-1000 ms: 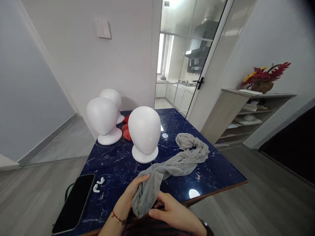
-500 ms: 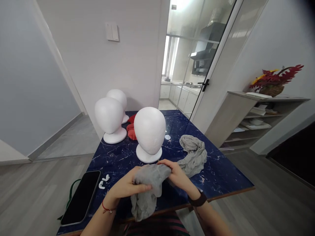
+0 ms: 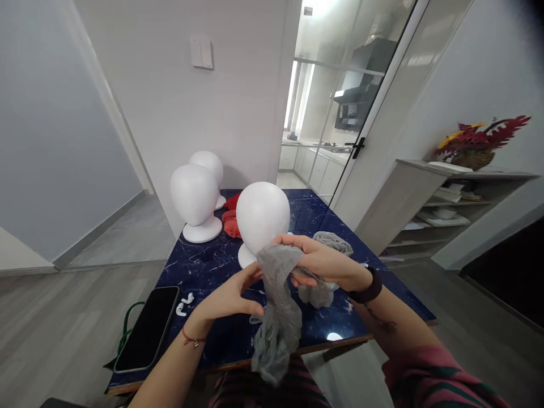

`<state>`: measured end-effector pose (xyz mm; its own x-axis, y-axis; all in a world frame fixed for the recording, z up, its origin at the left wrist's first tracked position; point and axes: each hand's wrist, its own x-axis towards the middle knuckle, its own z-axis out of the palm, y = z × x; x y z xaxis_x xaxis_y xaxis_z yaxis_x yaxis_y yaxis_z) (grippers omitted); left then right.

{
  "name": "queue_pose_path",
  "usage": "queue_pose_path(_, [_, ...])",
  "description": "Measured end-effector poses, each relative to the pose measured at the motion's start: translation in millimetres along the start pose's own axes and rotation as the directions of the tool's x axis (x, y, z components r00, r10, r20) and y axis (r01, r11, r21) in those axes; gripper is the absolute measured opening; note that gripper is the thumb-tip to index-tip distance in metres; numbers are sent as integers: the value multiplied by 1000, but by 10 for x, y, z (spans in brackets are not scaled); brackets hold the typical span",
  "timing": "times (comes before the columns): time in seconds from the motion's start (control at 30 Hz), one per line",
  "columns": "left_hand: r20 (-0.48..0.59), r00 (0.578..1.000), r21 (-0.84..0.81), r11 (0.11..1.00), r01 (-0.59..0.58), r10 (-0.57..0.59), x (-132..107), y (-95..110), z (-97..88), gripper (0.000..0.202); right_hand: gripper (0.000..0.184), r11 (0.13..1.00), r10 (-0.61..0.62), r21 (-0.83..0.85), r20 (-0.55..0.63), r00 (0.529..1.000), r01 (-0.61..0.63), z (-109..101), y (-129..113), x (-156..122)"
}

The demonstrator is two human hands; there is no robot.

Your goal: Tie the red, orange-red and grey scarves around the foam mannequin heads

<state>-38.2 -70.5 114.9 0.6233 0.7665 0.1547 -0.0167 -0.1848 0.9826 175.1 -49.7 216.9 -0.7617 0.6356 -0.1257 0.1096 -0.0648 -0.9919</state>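
A thin, crumpled grey scarf (image 3: 278, 317) is gripped near its upper end by my right hand (image 3: 327, 263), thumb and fingers closed over the fabric. One part hangs down past the table's front edge; the rest trails back to a coiled bundle on the tabletop, partly behind that hand. My left hand (image 3: 225, 294) is beside the scarf with thumb and fingers apart, fingertips at the cloth's left edge; whether they touch it I cannot tell. Just beyond both hands stands a white foam mannequin head (image 3: 262, 215), its base partly covered by them.
Two more white mannequin heads, one nearer (image 3: 194, 195) and one farther (image 3: 208, 164), stand at the back left. Red cloth (image 3: 232, 222) lies beside them on the blue marbled table (image 3: 199, 272). A phone (image 3: 147, 328) and white earbuds (image 3: 183, 305) are at the left edge.
My right hand has lifted its part of the scarf up and forward, before the mannequin head. My left hand's grip has loosened, its thumb and fingers now apart. More fabric hangs down.
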Motion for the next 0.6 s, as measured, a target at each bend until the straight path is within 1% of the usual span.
queue_pose_path(0.1, [162, 985, -27, 997, 69, -64, 168, 11, 106, 53, 21, 994, -82, -80, -98, 992, 74, -1, -96, 60])
queue_pose_path(0.13, [196, 977, -45, 995, 93, -82, 185, 0, 113, 45, 23, 992, -102, -89, -133, 986, 90, -31, -108, 67])
queue_pose_path(0.17, [206, 975, -103, 989, 108, -85, 181, -15, 107, 41, 25, 990, -118, -90, -161, 980, 105, -74, -110, 68])
queue_pose_path(0.23, [168, 984, -313, 943, 111, -60, 123, -44, 66, 42, 28, 989, -138, -75, -192, 972, 126, -191, -81, 53])
queue_pose_path(0.3, [85, 996, -517, 854, 51, -8, 35, -50, 8, 44, 29, 992, -119, -57, -166, 979, 111, -328, -13, 22])
queue_pose_path(0.33, [33, 999, -586, 810, -7, 33, -7, -46, -22, 41, 29, 996, -83, -53, -115, 990, 78, -395, 34, 4])
queue_pose_path(0.37, [-18, 997, -632, 772, -70, 76, -45, -40, -53, 36, 30, 998, -31, -54, -36, 999, 29, -459, 87, -17])
queue_pose_path(0.4, [-59, 992, -662, 740, -122, 111, -77, -37, -87, 31, 32, 998, 32, -56, 68, 997, -28, -517, 148, -41])
queue_pose_path(0.43, [-94, 986, -684, 711, -165, 139, -105, -44, -126, 28, 36, 994, 104, -56, 182, 978, -95, -569, 215, -70])
queue_pose_path(0.47, [-122, 980, -702, 684, -197, 157, -129, -63, -171, 26, 39, 985, 175, -53, 297, 939, -167, -617, 289, -108])
queue_pose_path(0.5, [-148, 976, -718, 661, -219, 162, -153, -95, -223, 23, 42, 970, 236, -46, 393, 889, -237, -662, 368, -157])
queue_pose_path(0.53, [-177, 972, -730, 642, -234, 152, -176, -138, -282, 20, 44, 953, 283, -35, 457, 843, -301, -708, 452, -218])
queue_pose_path(0.57, [-218, 968, -741, 625, -246, 123, -199, -189, -346, 18, 45, 937, 312, -16, 483, 818, -348, -758, 537, -290])
queue_pose_path(0.6, [-268, 962, -752, 612, -243, 53, -222, -240, -412, 19, 48, 928, 322, 16, 466, 824, -372, -813, 620, -371])
